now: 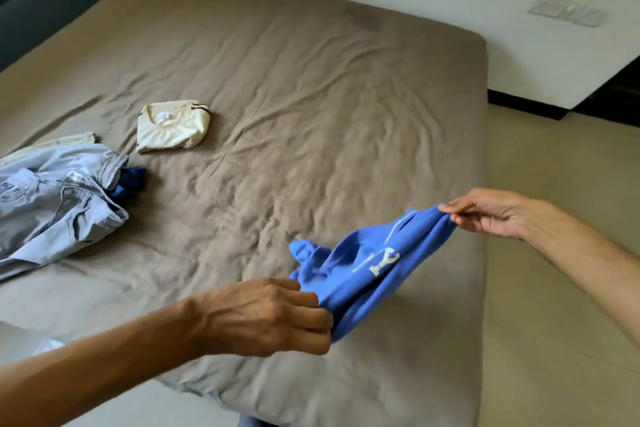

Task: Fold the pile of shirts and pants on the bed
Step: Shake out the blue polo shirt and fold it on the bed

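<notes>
Stretching blue shirt, between both hands

- The bed has a wrinkly brown sheet.
- A folded cream shirt lies on it.
- Light blue jeans lie bunched at the left (something dark blue peeks out).

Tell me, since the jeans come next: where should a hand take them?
Grip the light jeans at the waistband, reaching from the right: it lies on top, facing the bed's middle, while the legs trail off left, crumpled.
</notes>
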A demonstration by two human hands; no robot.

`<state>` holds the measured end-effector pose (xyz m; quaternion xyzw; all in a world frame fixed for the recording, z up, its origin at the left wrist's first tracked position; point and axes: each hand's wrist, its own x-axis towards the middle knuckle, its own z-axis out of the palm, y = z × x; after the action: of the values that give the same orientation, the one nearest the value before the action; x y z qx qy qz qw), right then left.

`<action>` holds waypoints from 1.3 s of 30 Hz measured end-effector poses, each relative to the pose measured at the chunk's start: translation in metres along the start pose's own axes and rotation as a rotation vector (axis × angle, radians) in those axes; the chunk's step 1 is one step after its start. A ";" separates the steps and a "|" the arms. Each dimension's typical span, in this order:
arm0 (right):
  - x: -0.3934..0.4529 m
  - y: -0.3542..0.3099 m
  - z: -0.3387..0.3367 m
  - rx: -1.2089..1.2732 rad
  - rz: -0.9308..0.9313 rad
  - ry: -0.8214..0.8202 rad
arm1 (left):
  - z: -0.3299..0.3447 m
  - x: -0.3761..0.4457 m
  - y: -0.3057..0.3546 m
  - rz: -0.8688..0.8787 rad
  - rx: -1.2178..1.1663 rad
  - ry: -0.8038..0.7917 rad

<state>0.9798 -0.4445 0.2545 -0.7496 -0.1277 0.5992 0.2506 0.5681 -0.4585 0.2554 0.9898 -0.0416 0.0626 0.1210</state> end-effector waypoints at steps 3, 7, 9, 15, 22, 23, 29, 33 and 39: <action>-0.025 0.017 -0.015 0.089 0.023 -0.017 | -0.015 0.002 0.004 -0.200 -0.219 0.007; -0.051 0.016 -0.021 0.118 -0.010 -0.062 | -0.022 -0.021 -0.030 -0.426 -0.191 -0.022; -0.055 0.008 -0.019 0.118 -0.036 -0.065 | -0.024 -0.023 -0.041 -0.386 -0.169 -0.079; -0.069 0.011 -0.017 0.231 -0.117 0.006 | -0.034 -0.031 -0.030 -0.376 -0.086 -0.092; -0.114 0.079 -0.011 0.147 0.117 -0.132 | -0.051 -0.069 0.014 -0.621 -0.346 -0.011; -0.118 0.079 -0.012 0.134 0.112 -0.158 | -0.056 -0.069 0.020 -0.659 -0.378 0.011; -0.112 0.036 -0.006 0.144 -0.012 -0.138 | -0.082 -0.054 -0.012 -0.877 -0.439 0.270; -0.040 0.013 0.025 0.241 0.003 -0.084 | -0.037 -0.058 -0.095 -1.084 -0.555 0.277; 0.160 0.028 0.080 0.280 0.130 -0.009 | 0.122 -0.071 -0.234 -1.297 -0.578 0.209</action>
<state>0.9399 -0.3722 0.0936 -0.7112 0.0047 0.6295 0.3130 0.5349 -0.2570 0.0736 0.7326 0.5517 0.0588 0.3944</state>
